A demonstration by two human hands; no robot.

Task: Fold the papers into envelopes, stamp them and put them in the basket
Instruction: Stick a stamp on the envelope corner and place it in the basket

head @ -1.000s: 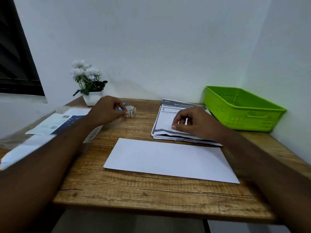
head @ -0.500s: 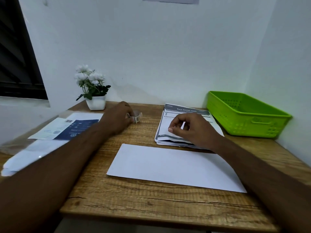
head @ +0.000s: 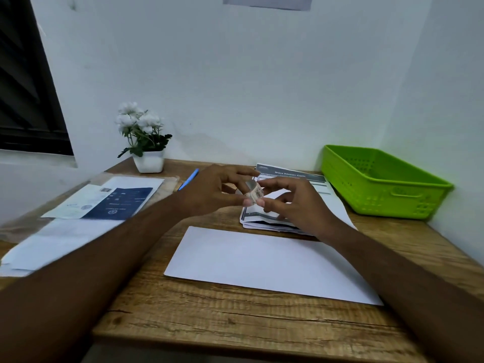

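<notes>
**Over the Stack, Two Hands on a Small Roll**

Above the stack (head: 290, 174) of printed papers at the back of the table (head: 235, 323), the left hand (head: 209, 191) and the right hand (head: 296, 203) met around a small roll (head: 253, 193). The roll was pale and partly see-through, a narrow band wound into a ring. The dark marks on its outer face were too small to read. The left hand pinched it with the thumb below and the fingers above, the index finger reaching out over the top. The right hand nipped the roll's other side between a curled index finger and thumb, with its remaining fingers loosely bent underneath. The roll hung clear of the table and touched only fingers.

In front of the hands a long, blank white sheet (head: 262, 263) lay flat and slightly askew. Its far right corner was hidden under the right forearm, just beside the stack. The stack's top page carried a dark header band with white lettering, and its near edges sat unevenly.

A green basket (head: 379, 184) with perforated walls stood in the far right corner, near the stack. A blue pen (head: 189, 178) lay behind the left hand. A pot (head: 148, 161) of white flowers stood at the back left. Leaflets (head: 115, 203), one of them dark blue, lay on the left over blurred white pages.
</notes>
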